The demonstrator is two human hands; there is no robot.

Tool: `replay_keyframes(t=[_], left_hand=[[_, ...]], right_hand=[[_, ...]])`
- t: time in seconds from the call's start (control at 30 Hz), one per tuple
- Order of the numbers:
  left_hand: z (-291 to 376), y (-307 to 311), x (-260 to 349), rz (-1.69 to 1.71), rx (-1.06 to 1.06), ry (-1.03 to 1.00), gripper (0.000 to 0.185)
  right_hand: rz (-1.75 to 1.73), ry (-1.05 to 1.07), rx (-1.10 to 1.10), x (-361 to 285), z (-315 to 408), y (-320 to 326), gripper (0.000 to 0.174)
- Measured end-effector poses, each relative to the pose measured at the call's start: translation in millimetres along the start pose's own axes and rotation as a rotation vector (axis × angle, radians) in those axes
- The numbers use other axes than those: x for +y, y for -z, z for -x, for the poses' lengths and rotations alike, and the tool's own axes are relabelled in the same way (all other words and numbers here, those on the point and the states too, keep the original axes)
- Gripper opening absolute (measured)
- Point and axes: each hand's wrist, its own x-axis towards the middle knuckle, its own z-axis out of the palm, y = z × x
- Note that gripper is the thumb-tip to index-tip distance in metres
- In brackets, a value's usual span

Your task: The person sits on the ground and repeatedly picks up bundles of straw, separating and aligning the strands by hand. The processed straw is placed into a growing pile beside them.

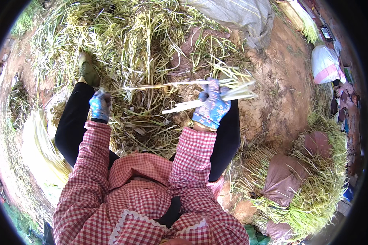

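Observation:
My right hand (212, 102), in a blue flowered glove, is closed round several pale stalks (184, 106); their cut-looking ends point left and their leafy ends (237, 92) fan out to the right. From its fingertips a thin yellowish strand (162, 86) runs left towards my left hand. My left hand (100, 104), gloved alike, is curled above my left knee; its fingertips are blurred, and whether it grips the strand's end cannot be made out. Beneath and between both hands lies a thick litter of loose leaves and stalks (147, 119).
Long pale stalks (46, 147) lie in a bundle beside my left leg. At the right is a big heap of green-yellow stalks (319, 196) with brown cloth pieces (285, 179) on it. A grey woven sheet (242, 15), a white-and-pink sack (326, 64) and another person (345, 95) are farther off.

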Motion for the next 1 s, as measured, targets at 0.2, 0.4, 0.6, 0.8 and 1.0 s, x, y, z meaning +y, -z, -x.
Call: replay_keyframes(t=[0.2, 0.4, 0.6, 0.8, 1.0], left_hand=[[12, -9, 33, -1.298, -0.56, -0.298, 0.042], [76, -115, 76, -0.526, -0.914, -0.571, 0.045], [100, -157, 33, -0.361, -1.008, -0.362, 0.023], [107, -152, 18, 0.002, -0.969, -0.098, 0.018], [119, -157, 26, -0.062, -0.749, -0.339, 0.015]], right_hand=[[0.061, -0.016, -0.02, 11, 1, -1, 0.02], [0.055, -0.136, -0.066, 8, 3, -4, 0.021], [0.095, -0.104, -0.051, 7, 1, -1, 0.018], [0.069, -0.132, -0.063, 9, -2, -2, 0.022], [0.197, -0.173, -0.125, 7, 6, -8, 0.023]])
